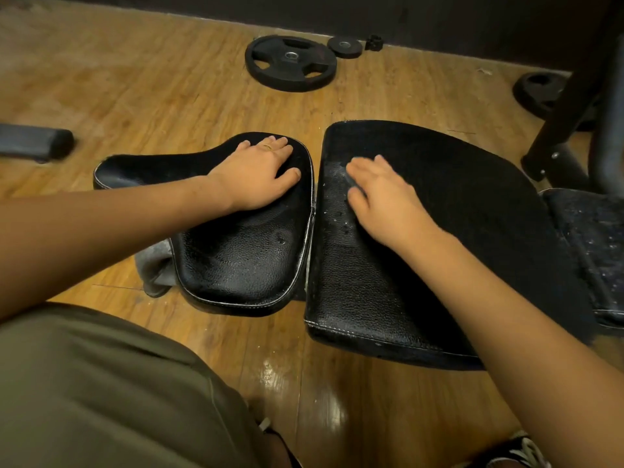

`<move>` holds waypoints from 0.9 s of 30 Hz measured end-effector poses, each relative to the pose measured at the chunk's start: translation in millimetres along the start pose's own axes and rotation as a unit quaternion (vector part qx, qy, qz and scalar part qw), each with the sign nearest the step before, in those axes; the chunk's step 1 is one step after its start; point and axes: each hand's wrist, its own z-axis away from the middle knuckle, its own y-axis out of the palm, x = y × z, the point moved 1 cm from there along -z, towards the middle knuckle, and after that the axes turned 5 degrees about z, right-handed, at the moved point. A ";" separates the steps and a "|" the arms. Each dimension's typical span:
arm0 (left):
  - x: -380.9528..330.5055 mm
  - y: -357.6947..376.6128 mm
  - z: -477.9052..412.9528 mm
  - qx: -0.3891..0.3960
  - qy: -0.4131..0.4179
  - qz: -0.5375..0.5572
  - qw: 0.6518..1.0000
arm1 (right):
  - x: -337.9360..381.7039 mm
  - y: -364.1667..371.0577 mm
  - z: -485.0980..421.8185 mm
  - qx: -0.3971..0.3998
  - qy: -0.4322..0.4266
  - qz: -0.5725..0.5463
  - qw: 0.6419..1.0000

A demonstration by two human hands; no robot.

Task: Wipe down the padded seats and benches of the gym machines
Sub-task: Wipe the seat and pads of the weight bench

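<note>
Head view: nearest the camera, the person's olive garment [101, 383] is filling the lower left corner, and a patterned shoe [520, 450] is peeking in at the bottom right edge, both above the glossy wooden floor [320, 400]. Just beyond, two black padded parts are lying side by side with a narrow gap between them: the tapered seat pad [243, 258] on the left and the wider back pad [439, 231] on the right. A grey fabric [153, 265] is sticking out from under the seat pad's near left edge. The left hand [260, 170] is lying flat on the far, broad end of the seat pad, fingers spread and straight, holding nothing, a ring [267, 146] showing on one finger. The right hand [385, 197] is pressing on the far left part of the back pad, its fingers fairly straight; a small greyish thing [351, 180] is showing under the fingertips, too blurred to identify. Pale flecks are dotting the back pad near that hand. Further right, a third speckled pad [594, 251] is adjoining the back pad beneath a dark machine frame [574, 96]. At far left a roller pad [37, 143] is lying on the floor. Farthest away, near the dark wall, a large weight plate [291, 62], a small plate [344, 46] and another plate [540, 92] are lying flat.
</note>
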 end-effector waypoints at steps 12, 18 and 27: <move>0.1 0.0 0.6 0.004 -0.003 -0.003 1.000 | 4.8 1.1 9.7 0.022 -0.008 -0.014 1.000; 0.5 -0.2 -0.4 0.007 -0.006 -0.005 1.000 | 19.2 2.9 44.5 -0.009 -0.067 0.010 0.998; 0.5 0.0 -0.2 0.002 -0.004 -0.007 1.000 | 15.9 4.6 28.5 0.031 -0.073 0.001 0.997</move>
